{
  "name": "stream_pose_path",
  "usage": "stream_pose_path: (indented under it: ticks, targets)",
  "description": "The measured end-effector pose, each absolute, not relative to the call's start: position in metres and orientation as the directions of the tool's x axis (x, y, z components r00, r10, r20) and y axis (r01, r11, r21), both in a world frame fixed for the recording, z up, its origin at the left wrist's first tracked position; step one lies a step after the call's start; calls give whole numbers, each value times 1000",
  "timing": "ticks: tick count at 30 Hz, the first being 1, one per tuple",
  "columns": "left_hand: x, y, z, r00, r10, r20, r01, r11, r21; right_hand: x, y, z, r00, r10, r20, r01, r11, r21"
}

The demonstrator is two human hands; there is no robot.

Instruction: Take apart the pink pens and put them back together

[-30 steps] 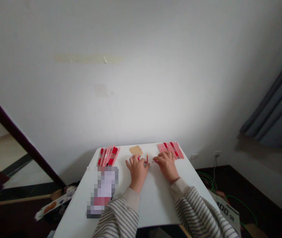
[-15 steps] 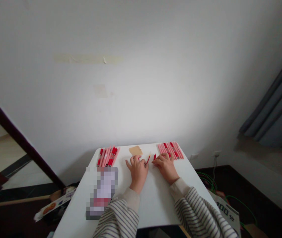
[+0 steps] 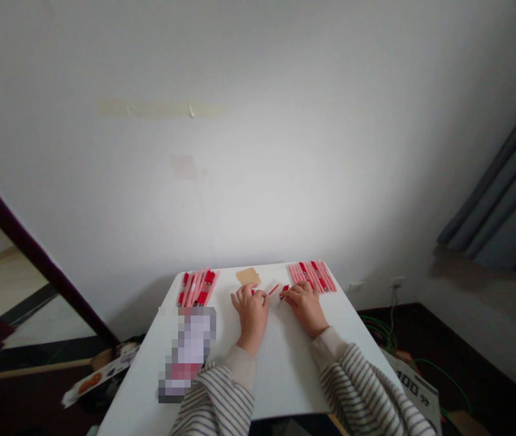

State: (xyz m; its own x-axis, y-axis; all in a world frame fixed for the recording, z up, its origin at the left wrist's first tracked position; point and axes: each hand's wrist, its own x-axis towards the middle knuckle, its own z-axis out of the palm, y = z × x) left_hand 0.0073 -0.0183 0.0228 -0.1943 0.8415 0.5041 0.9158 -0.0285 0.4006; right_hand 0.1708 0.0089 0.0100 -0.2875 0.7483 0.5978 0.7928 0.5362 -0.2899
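Note:
My left hand (image 3: 252,312) is closed in a pinch over the white table, with a thin red pen refill (image 3: 274,289) sticking out to the right of its fingertips. A small bit of red also shows beneath its fingers, too hidden to make out. My right hand (image 3: 306,306) pinches a short red pen part (image 3: 284,290), tilted and pointing away from me. A small gap separates the two hands. Just beyond my left hand lies a tan paper piece (image 3: 249,277).
Pink and red pens (image 3: 198,287) lie in a loose pile at the back left of the table (image 3: 285,387). A neat row of similar pens (image 3: 324,275) sits at the back right. A blurred-out oblong thing (image 3: 189,351) lies at the left. The wall rises behind.
The refill at my left fingertips has swung from steep to more slanted, its tip now further right. The red part in my right hand has tilted rightward. Both hands have shifted only slightly.

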Motion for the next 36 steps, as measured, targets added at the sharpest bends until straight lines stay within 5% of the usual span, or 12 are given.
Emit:
stream_pose_path:
  ticks: [17, 36]
  targets:
    - [8, -23, 31, -87, 833, 546, 878, -195, 437, 170, 11, 9, -174, 692, 700, 813, 503, -295]
    - [0, -12, 16, -157, 827, 539, 954, -14, 300, 172, 8, 10, -71, 749, 658, 861, 379, -339]
